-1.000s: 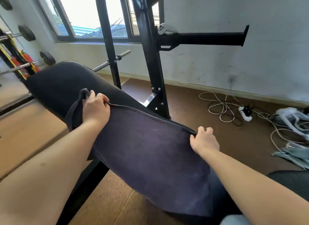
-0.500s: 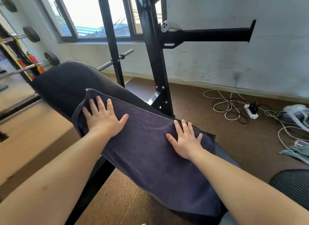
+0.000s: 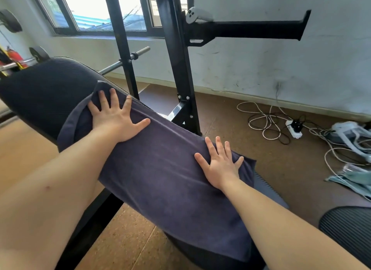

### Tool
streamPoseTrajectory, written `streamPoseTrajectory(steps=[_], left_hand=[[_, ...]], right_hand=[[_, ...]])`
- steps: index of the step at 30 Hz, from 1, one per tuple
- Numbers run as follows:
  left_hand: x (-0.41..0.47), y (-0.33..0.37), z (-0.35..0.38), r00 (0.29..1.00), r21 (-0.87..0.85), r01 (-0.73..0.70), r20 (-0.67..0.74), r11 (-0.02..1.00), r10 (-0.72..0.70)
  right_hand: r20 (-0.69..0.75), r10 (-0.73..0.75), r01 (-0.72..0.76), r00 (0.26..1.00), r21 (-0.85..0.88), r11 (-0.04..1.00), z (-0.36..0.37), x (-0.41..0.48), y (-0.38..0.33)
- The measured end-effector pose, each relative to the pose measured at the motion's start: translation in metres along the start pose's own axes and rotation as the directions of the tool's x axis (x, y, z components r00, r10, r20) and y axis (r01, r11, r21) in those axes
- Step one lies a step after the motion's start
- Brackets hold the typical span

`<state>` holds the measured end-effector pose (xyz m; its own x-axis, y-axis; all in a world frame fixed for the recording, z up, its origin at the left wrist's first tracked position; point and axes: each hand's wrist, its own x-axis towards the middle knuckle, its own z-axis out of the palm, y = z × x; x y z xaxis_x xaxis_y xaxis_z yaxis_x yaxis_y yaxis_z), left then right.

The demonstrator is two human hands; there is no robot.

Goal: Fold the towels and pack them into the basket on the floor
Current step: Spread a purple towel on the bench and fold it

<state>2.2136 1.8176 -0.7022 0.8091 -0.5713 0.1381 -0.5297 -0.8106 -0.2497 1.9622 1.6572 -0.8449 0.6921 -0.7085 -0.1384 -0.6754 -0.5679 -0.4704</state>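
Draping over the padded bench (image 3: 44, 93) in the middle of the frame, the dark towel (image 3: 170, 179) hides most of the pad beneath it. How many layers it lies in is hard to tell; only at its upper-left end does a doubled edge show. Its lower-right corner slips behind the right forearm, and both arms are cut off by the bottom edge.

The left hand (image 3: 115, 122) lies flat on the towel's upper-left end, fingers spread and straight, gripping nothing. The right hand (image 3: 219, 165) is flat too, fingers splayed, palm down near the towel's right edge, holding nothing.

Behind the bench, a black rack upright (image 3: 176, 64) runs out of the top of the frame. A horizontal arm (image 3: 251, 29) reaches right from it, and a white controller (image 3: 195, 14) perches where they meet. A barbell (image 3: 124, 60) pokes out from behind the pad at upper left, its far end hidden. Glare in the window (image 3: 100, 8) washes out the view at the top.

On the brown floor (image 3: 128, 239) at right, white cables (image 3: 261, 121) tangle round a power strip (image 3: 293, 127). The pale things at the far right edge are cut off and hard to name. A ribbed grey mat (image 3: 349, 229) sits at lower right.
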Motion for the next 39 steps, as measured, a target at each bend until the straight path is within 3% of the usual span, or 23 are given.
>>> streamPoseTrajectory(steps=[5, 8, 12, 16, 23, 30, 35, 39], left_hand=[[-0.009, -0.012, -0.001, 0.979, -0.205, -0.150, -0.170, 0.967, 0.116], [-0.028, -0.019, -0.006, 0.968, -0.234, -0.132, -0.239, 0.963, 0.075], [-0.053, -0.023, -0.008, 0.992, -0.196, -0.039, -0.128, 0.980, 0.014], [-0.071, -0.025, -0.011, 0.994, -0.205, 0.086, -0.047, 0.975, -0.097], [-0.070, -0.055, -0.011, 0.986, -0.109, 0.166, 0.012, 0.980, -0.165], [-0.047, -0.089, 0.000, 0.995, -0.091, 0.081, -0.043, 0.993, -0.085], [-0.041, -0.098, 0.000, 0.988, -0.123, 0.117, -0.089, 0.986, -0.128], [-0.055, -0.088, 0.001, 0.968, -0.043, 0.130, -0.210, 0.991, -0.136]], right_hand=[[0.028, 0.050, -0.049, 0.998, -0.018, 0.999, -0.004, -0.004, -0.003], [-0.059, -0.060, 0.058, 0.997, -0.028, 0.998, -0.009, -0.005, -0.013], [-0.131, -0.331, 0.330, 0.934, -0.035, 0.943, -0.015, -0.003, -0.062], [-0.105, -0.488, 0.489, 0.867, -0.016, 0.872, -0.013, -0.005, -0.125], [-0.057, -0.596, 0.598, 0.801, 0.002, 0.802, -0.006, 0.001, -0.200], [-0.056, -0.697, 0.693, 0.715, -0.068, 0.717, -0.015, 0.033, -0.253], [0.012, -0.623, 0.622, 0.782, -0.091, 0.778, -0.029, 0.071, -0.292], [0.069, -0.547, 0.551, 0.835, -0.090, 0.830, -0.025, 0.082, -0.308]])
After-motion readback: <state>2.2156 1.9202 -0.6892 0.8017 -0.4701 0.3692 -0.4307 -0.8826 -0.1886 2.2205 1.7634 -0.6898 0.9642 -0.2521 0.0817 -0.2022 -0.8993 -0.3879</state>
